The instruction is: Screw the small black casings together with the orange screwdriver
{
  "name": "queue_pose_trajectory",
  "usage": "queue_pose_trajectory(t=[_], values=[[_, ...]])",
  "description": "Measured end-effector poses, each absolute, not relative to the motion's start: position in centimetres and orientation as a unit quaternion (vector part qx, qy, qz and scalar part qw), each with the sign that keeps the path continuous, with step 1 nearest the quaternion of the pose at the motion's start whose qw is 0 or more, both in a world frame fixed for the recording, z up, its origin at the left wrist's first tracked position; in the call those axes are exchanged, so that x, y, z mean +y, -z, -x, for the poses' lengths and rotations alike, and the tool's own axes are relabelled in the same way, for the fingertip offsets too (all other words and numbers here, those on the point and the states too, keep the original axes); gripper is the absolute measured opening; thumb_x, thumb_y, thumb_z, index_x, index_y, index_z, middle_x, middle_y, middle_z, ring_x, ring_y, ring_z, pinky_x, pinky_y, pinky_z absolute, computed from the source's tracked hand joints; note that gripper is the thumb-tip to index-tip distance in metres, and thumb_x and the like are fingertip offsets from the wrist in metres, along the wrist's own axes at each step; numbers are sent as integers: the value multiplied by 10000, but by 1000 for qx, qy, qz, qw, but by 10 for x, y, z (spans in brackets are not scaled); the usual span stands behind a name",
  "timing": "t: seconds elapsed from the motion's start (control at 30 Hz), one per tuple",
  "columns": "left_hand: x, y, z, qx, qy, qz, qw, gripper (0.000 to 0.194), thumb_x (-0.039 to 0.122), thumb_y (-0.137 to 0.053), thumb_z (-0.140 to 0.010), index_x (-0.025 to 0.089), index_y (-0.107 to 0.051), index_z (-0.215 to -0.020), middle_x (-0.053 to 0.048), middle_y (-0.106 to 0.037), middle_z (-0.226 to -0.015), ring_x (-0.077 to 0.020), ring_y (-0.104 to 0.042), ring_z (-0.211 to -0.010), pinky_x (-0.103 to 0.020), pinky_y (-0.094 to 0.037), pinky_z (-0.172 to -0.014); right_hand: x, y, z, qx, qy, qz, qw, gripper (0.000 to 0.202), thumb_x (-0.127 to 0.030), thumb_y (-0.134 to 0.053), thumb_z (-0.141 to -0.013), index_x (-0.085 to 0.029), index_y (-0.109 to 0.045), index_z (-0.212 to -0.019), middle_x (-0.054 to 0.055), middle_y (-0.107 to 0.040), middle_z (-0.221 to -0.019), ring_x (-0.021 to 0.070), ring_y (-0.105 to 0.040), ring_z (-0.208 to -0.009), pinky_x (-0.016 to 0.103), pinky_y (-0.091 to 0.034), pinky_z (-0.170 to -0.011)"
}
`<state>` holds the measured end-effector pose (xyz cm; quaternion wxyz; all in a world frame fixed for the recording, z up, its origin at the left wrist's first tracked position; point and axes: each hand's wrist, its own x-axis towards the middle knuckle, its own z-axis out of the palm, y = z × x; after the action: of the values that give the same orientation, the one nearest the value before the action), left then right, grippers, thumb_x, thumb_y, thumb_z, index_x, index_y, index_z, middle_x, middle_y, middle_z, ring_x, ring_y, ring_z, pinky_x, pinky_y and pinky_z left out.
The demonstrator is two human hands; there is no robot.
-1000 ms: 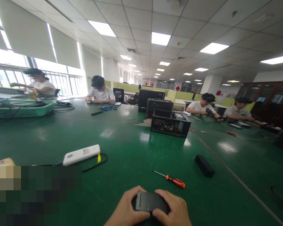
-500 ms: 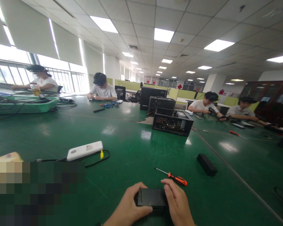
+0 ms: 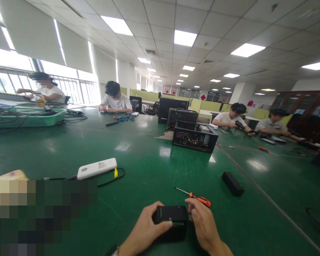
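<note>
My left hand [image 3: 149,225] is wrapped round the left side of a black box-shaped device [image 3: 172,213], its thumb on the near edge. The device is tilted so that its dark front side shows, with a thin green strip near the thumb. Just off its right end is my right hand [image 3: 204,222], fingers curled together. A small greyish bit shows at those fingertips, too small to name. Beyond the right hand lies a screwdriver [image 3: 200,200] with an orange and black handle, its tip pointing left. Farther right rests a black oblong block [image 3: 232,184].
A white power strip-like device [image 3: 97,168] with a black cable and yellow tag lies at left. Opened black computer cases [image 3: 194,137] stand mid-table. A green basket [image 3: 50,119] holds cables. Several people sit around the green table [image 3: 138,156]; another screwdriver [image 3: 268,151] lies at right.
The black device has tipped, showing more of its front side and a green strip. My right hand has moved slightly right, off the device's end, and its fingers have curled in.
</note>
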<state>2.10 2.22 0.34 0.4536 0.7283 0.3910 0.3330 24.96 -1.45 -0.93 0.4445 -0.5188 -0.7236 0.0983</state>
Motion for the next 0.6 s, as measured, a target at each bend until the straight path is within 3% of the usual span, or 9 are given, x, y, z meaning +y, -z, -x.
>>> queue_pose_trajectory(t=[0.2,0.37,0.53,0.6], values=[[19,-8,-22,392,-327,-727,460,307,427,-672,-758,146,-579,-836,29,-531,-723,-140,-476,-684,-203,-369,-613,-12,11,-255,-711,-85,549,431,516,-469,-187,-989,-186,-590,-1142,-6,-587,-613,158,-581,-539,254,-451,-541],[15,-5,-23,389,-331,-733,449,305,401,-711,-714,148,-567,-808,32,-517,-713,-139,-455,-677,-208,-360,-607,-22,8,-229,-715,-31,541,442,515,-515,-231,-967,-210,-606,-1144,55,-684,-863,188,-664,-739,270,-506,-670],[14,-8,-22,399,-323,-744,428,286,311,-740,-667,145,-594,-847,18,-565,-776,-157,-499,-735,-225,-393,-670,-20,9,-226,-736,-22,528,423,587,-579,-210,-948,-218,-530,-1281,88,-640,-1137,168,-665,-719,269,-526,-669],[13,-8,-23,396,-318,-746,431,261,265,-736,-646,146,-601,-835,15,-587,-776,-162,-522,-738,-231,-410,-684,-18,10,-225,-768,-28,500,398,586,-583,-200,-947,-234,-546,-1267,76,-652,-1130,177,-674,-795,268,-527,-705]])
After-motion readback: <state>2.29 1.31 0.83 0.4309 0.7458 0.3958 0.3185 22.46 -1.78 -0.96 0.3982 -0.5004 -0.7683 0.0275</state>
